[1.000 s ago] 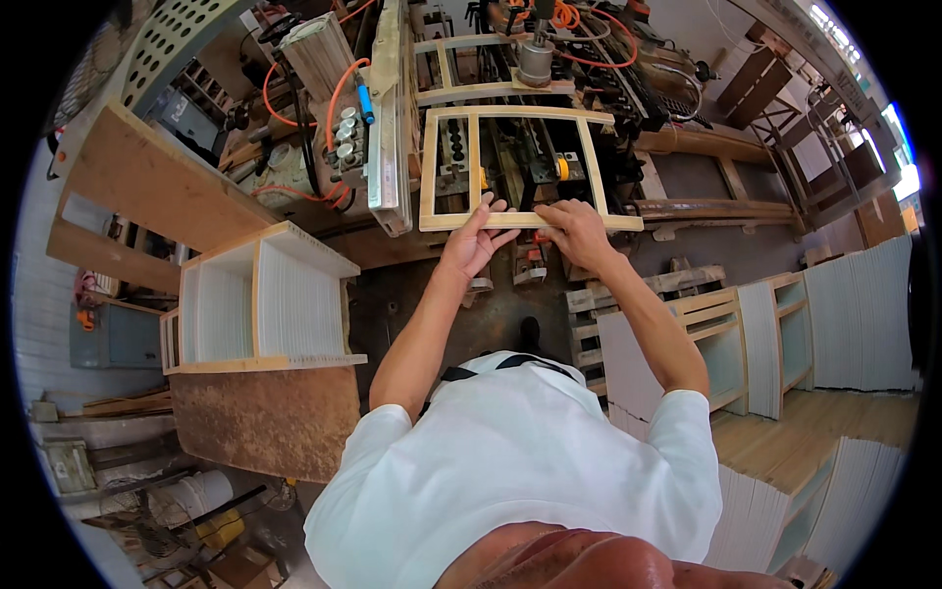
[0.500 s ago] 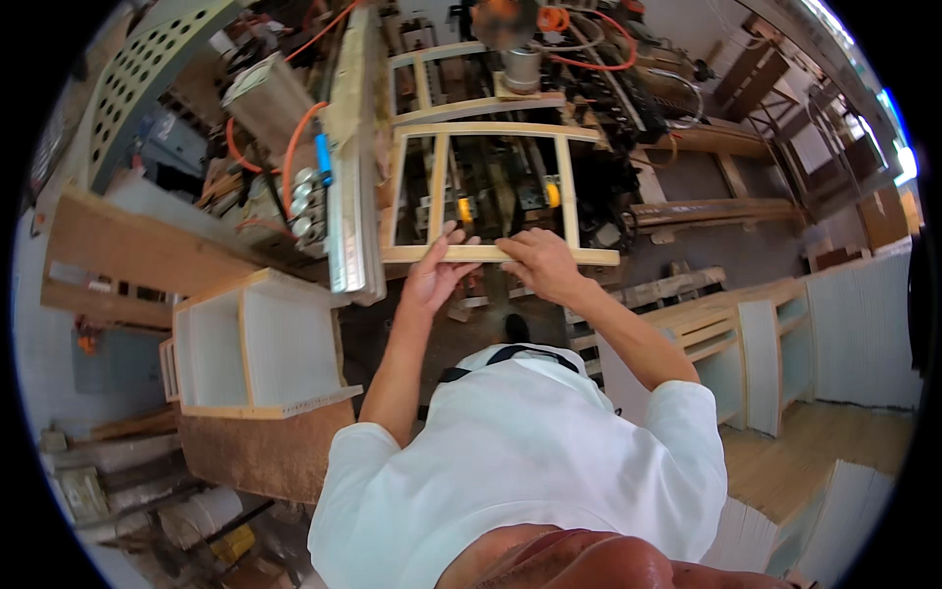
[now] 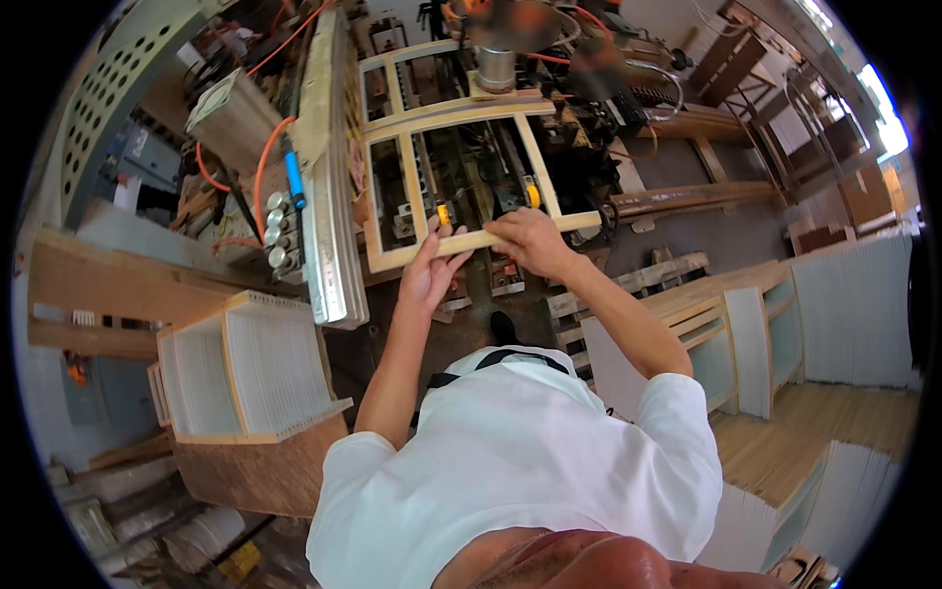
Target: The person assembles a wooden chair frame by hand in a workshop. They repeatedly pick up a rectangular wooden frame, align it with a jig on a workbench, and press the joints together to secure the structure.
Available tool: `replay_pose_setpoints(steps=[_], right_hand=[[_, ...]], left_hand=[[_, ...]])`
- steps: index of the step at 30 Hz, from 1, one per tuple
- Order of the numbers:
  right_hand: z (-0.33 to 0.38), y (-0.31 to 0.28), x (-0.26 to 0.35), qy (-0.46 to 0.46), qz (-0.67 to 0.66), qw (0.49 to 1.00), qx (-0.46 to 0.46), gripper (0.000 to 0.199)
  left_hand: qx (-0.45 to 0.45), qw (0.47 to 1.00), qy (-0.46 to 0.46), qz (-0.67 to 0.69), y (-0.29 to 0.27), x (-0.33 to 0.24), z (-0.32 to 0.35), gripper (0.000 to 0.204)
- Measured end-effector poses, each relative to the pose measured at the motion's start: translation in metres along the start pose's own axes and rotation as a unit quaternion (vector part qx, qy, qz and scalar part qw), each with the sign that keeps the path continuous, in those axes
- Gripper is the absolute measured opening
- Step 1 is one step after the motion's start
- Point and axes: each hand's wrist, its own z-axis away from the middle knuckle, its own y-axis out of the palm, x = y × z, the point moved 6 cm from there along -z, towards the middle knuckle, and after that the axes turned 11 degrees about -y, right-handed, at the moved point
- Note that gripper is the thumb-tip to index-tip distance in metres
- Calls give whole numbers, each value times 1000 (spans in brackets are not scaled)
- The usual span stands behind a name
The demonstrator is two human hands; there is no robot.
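A pale wooden frame [image 3: 388, 257] with several slats lies flat on a machine bed in front of me. My left hand [image 3: 429, 275] grips its near rail from below, fingers curled over the edge. My right hand [image 3: 523, 241] rests on the same rail a little to the right, fingers closed over the wood. A second similar frame [image 3: 422, 54] lies beyond it under a grey cylindrical machine head [image 3: 497, 67].
A long metal fence rail [image 3: 329, 226] with orange hoses runs along the left of the machine. A white open cabinet box [image 3: 245, 368] stands at lower left. White cabinet units [image 3: 736, 339] and stacked white panels [image 3: 854, 309] are at right.
My view has tilted, so the frame and both hands sit lower and larger in the picture. Both hands stay on the frame's near rail.
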Motion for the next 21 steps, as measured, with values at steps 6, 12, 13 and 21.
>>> replay_pose_setpoints(steps=[6,12,13,21], right_hand=[[-31,2,-37,-2,21,1000,-8,34],[-75,4,-73,-42,112,993,-17,35],[-86,4,-76,-62,147,987,-17,35],[-173,35,-129,-139,271,950,67,13]], left_hand=[[-15,999,29,-2,0,-27,-45,42],[-82,994,66,7,-5,-65,-95,38],[-93,993,74,12,-7,-72,-103,37],[-156,979,119,52,2,-121,-156,35]])
